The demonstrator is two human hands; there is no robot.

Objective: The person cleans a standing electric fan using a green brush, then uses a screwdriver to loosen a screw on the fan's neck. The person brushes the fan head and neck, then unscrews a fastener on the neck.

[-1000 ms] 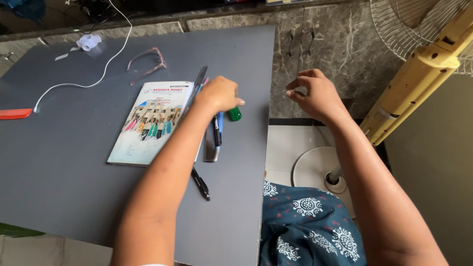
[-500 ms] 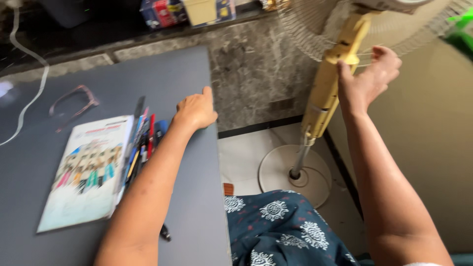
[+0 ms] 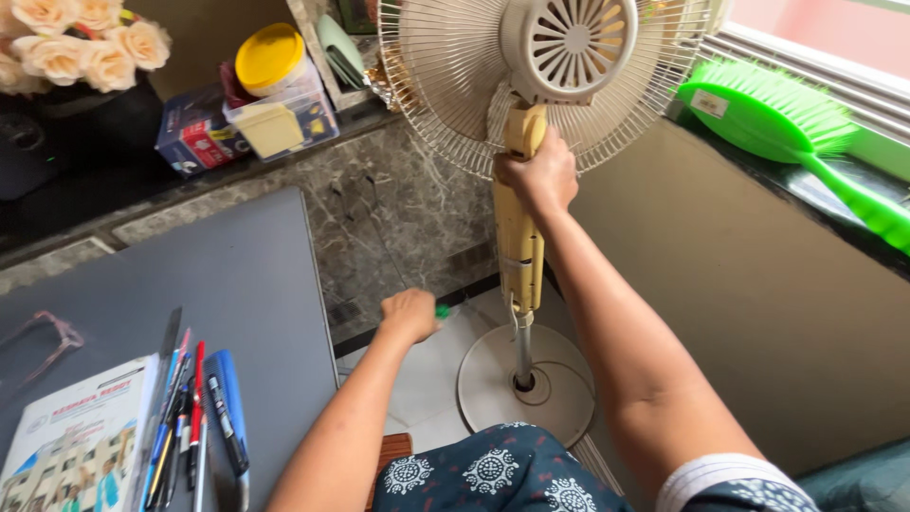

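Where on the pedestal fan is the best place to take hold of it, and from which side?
The yellow neck of the fan, just under the motor housing, from the rear. It is narrow enough to wrap; the right hand grips it there. The wire grille looks flimsy.

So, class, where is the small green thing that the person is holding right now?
In the head view it pokes out of the closed left hand as a green tip, low centre, past the grey table's edge, left of the fan's base.

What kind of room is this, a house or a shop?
Most likely a room in a home, used as a study corner. A grey desk holds a row of pens beside a printed booklet, a cream pedestal fan stands on the tiled floor, and peach artificial flowers sit on the stone ledge.
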